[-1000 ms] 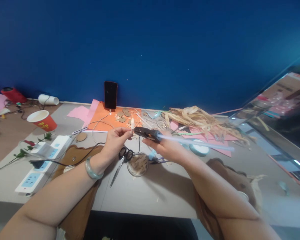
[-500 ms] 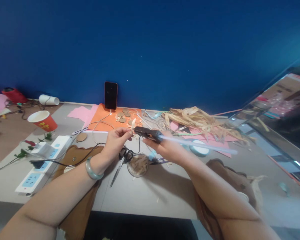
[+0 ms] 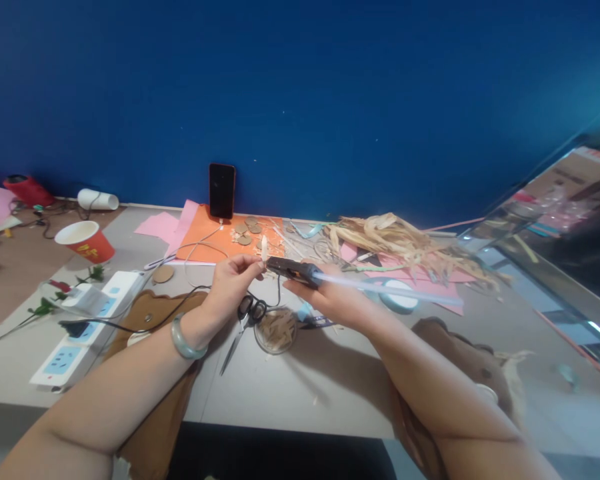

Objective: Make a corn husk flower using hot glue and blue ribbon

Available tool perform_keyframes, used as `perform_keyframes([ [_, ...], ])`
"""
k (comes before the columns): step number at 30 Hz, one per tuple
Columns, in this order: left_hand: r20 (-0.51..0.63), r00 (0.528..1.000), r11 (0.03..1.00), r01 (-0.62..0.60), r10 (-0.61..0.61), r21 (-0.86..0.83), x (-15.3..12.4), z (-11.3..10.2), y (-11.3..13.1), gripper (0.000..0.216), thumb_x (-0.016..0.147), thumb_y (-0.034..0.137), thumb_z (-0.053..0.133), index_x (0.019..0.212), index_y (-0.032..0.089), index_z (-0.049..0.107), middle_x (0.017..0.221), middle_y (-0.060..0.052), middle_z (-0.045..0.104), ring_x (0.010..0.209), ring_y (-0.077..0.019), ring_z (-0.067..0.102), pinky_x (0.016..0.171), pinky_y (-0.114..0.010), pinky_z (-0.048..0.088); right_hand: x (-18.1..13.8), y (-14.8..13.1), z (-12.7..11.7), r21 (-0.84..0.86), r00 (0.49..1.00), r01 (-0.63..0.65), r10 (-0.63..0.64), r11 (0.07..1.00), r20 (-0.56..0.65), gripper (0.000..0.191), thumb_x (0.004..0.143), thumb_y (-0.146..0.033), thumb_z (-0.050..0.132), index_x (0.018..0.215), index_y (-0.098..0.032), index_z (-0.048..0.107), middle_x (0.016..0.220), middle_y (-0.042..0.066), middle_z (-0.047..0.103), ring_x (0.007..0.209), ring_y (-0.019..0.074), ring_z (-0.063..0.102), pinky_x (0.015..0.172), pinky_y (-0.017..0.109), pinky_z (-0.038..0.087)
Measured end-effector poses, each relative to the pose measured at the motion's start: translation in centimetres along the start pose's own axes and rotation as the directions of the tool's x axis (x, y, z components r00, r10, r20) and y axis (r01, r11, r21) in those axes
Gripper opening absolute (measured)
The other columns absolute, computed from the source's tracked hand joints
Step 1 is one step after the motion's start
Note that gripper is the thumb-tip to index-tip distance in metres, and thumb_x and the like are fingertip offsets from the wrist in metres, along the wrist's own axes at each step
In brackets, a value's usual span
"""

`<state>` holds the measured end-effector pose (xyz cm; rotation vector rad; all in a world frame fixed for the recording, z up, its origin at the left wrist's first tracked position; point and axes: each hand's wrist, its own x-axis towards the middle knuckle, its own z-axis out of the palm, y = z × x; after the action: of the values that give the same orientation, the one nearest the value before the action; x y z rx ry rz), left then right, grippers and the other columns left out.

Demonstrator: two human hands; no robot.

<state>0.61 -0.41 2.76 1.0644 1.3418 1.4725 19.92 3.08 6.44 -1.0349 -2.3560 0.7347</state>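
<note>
My left hand (image 3: 234, 280), with a bracelet on its wrist, pinches a small pale pointed strip (image 3: 265, 249), possibly corn husk, that stands upright above the fingertips. In my right hand (image 3: 337, 297) is a black hot glue gun (image 3: 295, 270) with a long translucent glue stick (image 3: 380, 285) out of its back. The gun's nozzle points left and is at the strip's base; whether it touches I cannot tell. Below the hands lie black-handled scissors (image 3: 245, 320) and a round clear dish (image 3: 276, 331) of husk pieces.
A power strip (image 3: 93, 327) and a red paper cup (image 3: 86, 241) are at left. A phone (image 3: 222, 191) leans on the blue wall behind an orange sheet (image 3: 205, 233) with several round discs (image 3: 244, 240). Dried husks (image 3: 395, 240) lie at the back right.
The pale strip has turned from leaning right to upright. My right hand with the glue gun has shifted slightly left and down; the left hand stays almost in place.
</note>
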Motion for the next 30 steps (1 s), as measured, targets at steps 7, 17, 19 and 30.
perform_keyframes([
  [7,0.012,1.0,1.0,-0.002,0.002,0.001,0.05,-0.11,-0.25,0.017,0.07,0.03,0.072,0.073,0.014,0.069,0.06,-0.001,0.066,0.061,-0.0128,0.059,0.064,-0.025,0.045,-0.03,-0.17,0.0,-0.01,0.999,0.0,0.0,1.0,-0.04,0.031,0.087,-0.047,0.057,0.087,-0.017,0.066,0.077,0.005,0.066,0.068,0.0178,0.057,0.063,0.027,0.041],
  [17,0.003,1.0,1.0,-0.011,0.011,-0.012,0.12,-0.1,-0.44,0.018,0.07,0.031,0.072,0.076,0.014,0.069,0.061,-0.001,0.066,0.061,-0.0129,0.059,0.065,-0.025,0.045,-0.09,-0.09,0.03,-0.043,1.0,0.003,-0.004,0.999,-0.014,0.029,0.087,-0.044,0.057,0.09,-0.017,0.066,0.079,0.005,0.066,0.069,0.018,0.058,0.064,0.027,0.042],
  [19,0.007,1.0,1.0,-0.018,0.019,-0.015,0.14,-0.15,-0.52,0.018,0.07,0.031,0.072,0.076,0.014,0.069,0.061,-0.001,0.066,0.061,-0.0128,0.059,0.065,-0.025,0.045,-0.12,-0.13,-0.02,-0.04,1.0,0.011,-0.011,0.999,-0.001,0.028,0.088,-0.043,0.057,0.091,-0.017,0.067,0.079,0.005,0.067,0.07,0.0181,0.058,0.065,0.027,0.043],
  [30,0.022,1.0,1.0,-0.02,0.02,-0.009,0.13,-0.18,-0.58,0.019,0.071,0.032,0.072,0.076,0.014,0.069,0.061,-0.001,0.066,0.061,-0.0131,0.059,0.065,-0.026,0.045,-0.04,-0.19,0.0,-0.038,1.0,0.002,-0.003,0.999,-0.019,0.03,0.089,-0.044,0.055,0.094,-0.017,0.066,0.081,0.005,0.068,0.071,0.0178,0.059,0.065,0.027,0.043],
])
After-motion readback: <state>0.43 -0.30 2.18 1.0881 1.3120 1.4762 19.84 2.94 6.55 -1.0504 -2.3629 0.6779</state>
